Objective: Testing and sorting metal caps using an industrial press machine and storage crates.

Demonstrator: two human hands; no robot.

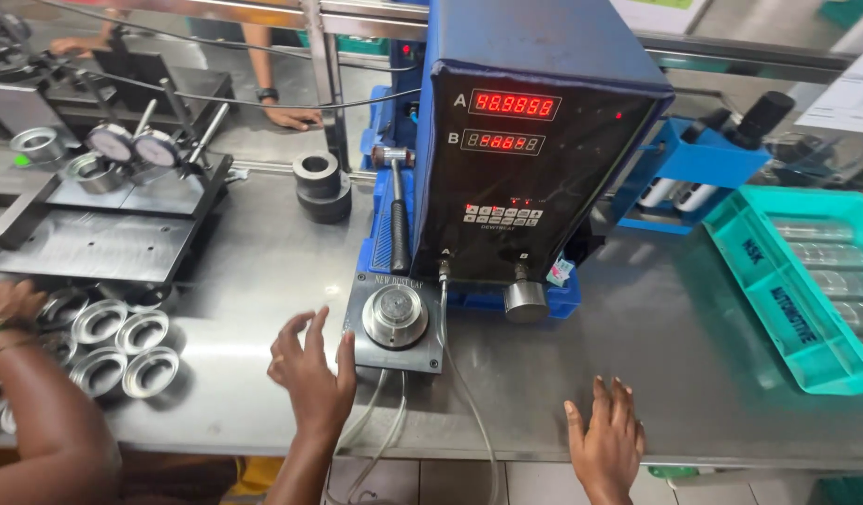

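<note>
Steel bench point(263, 281) | left hand point(310, 369) grip open beside gauge plate point(395, 323) | right hand point(604, 435) grip open, flat, empty

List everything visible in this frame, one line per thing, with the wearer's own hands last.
Steel table: one, grey, across the frame.
Gauge box: one, blue and black with red displays, centre.
Round fixture: one, silver on a grey plate, in front of the box.
Hammer: one, black handle, left of the box.
Metal rings: several, silver, lower left.
Dial gauges: two, white faces, upper left.
Black cylinder: one, behind centre-left.
Tray: one, teal, right, holding shiny cylinders.
Co-worker's arm: lower left.
Another person's hand: top.
Left hand: flat, empty, beside the fixture plate.
Right hand: flat, empty, at the table edge.
</note>
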